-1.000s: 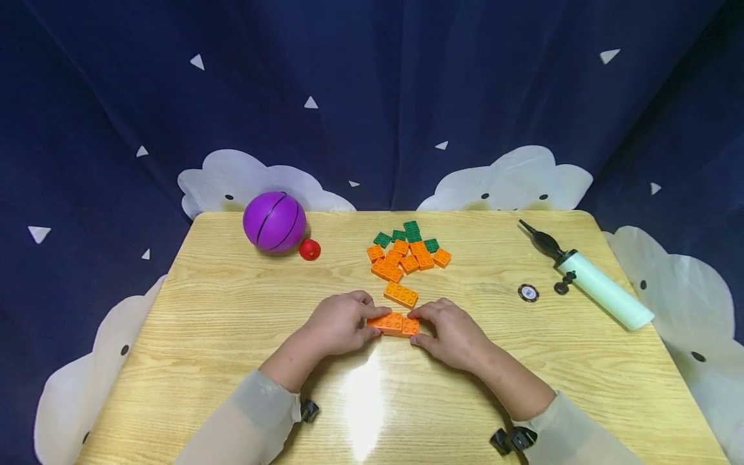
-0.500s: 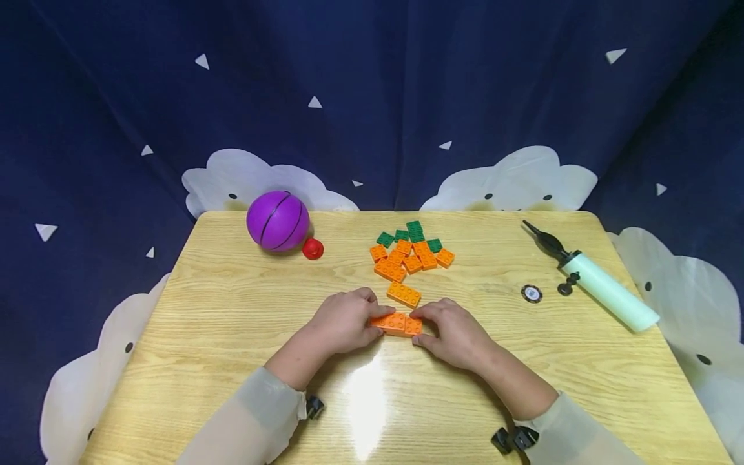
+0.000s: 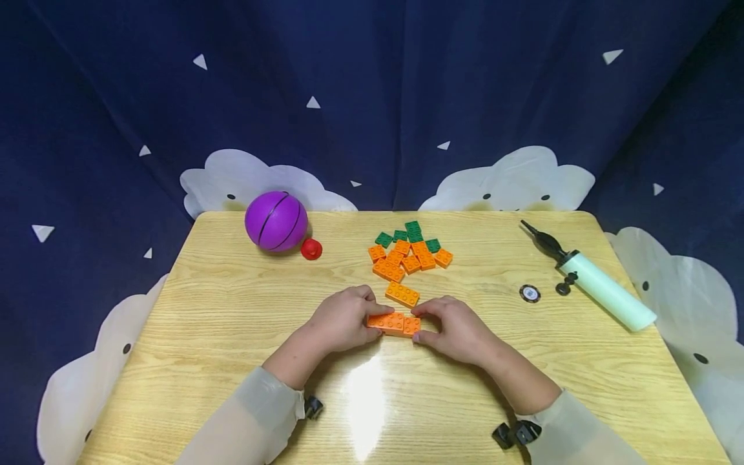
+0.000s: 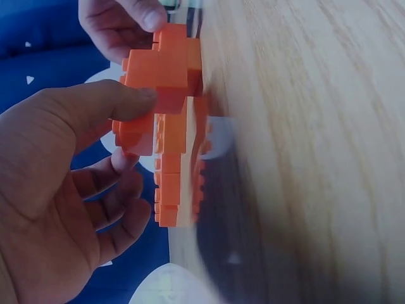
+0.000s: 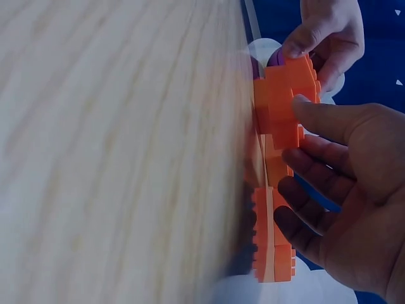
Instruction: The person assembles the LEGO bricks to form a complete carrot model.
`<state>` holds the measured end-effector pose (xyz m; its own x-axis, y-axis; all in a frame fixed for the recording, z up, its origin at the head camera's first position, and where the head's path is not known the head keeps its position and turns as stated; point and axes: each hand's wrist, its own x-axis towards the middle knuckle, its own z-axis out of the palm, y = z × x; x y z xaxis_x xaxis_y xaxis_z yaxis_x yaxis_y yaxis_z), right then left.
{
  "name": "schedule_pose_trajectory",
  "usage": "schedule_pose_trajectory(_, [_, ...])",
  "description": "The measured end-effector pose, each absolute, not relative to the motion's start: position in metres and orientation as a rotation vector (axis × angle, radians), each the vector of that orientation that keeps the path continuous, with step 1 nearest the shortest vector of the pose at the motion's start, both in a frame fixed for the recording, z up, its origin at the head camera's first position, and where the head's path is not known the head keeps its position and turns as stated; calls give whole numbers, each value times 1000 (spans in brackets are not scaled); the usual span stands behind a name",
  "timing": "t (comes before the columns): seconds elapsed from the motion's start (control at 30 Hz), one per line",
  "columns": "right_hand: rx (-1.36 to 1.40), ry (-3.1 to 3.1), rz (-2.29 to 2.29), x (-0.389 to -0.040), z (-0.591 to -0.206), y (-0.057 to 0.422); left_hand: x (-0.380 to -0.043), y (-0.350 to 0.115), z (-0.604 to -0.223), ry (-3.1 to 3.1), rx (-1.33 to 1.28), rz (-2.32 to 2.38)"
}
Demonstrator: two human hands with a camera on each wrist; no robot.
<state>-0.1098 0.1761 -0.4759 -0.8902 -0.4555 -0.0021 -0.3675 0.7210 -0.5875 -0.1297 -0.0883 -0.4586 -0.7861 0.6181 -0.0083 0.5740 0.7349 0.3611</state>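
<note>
In the head view a low stack of orange toy building bricks sits near the middle of the table, a longer brick and a small square brick side by side on top. My left hand pinches the stack's left end between thumb and index finger. At the other end, my right hand has its thumb and index finger on opposite sides of the small brick. The left wrist view shows the left thumb pressed on the long brick's side. In the right wrist view the other fingers curl loosely beside the stack.
Just beyond the hands lies a separate lighter orange brick. Behind it are several orange bricks and green bricks. A purple ball and small red hat stand back left. A hand pump and round chip lie right.
The head view has shifted slightly. The right hand has moved a touch to the right against the small brick; the left hand keeps its grip and the stack looks the same.
</note>
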Motion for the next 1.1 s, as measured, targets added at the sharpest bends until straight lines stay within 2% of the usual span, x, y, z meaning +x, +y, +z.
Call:
schedule_pose_trajectory(0.47, [-649,2754,-1037,-121,-475,179,-132,-89,-461,2688,905,759])
schedule_pose_trajectory(1.1, [-575,2863,-1006,-139,-480,173,-132,-89,-468,2640,857,875])
